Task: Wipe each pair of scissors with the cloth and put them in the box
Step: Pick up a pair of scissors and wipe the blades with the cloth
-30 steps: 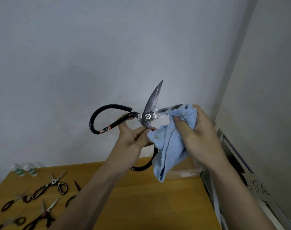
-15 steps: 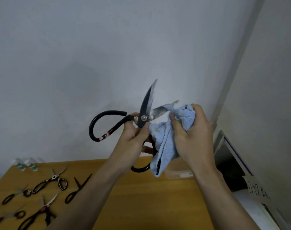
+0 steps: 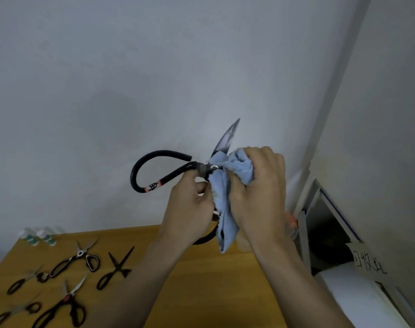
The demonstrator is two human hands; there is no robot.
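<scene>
Blue cloth (image 3: 227, 183), bunched in the gripping right hand (image 3: 258, 188), is rubbing the large scissors (image 3: 168, 171) the left hand (image 3: 190, 209) is pinching; other pairs (image 3: 67, 278) are lying unwiped below-left, box unseen.

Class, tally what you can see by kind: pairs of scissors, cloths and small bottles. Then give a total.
Scissors: 6 (one held; five on the table:)
Cloth: 1
Small bottles: 2 ()
Total: 9

Dim, flat light; soft overall focus, wide-angle bending at edges.
</scene>
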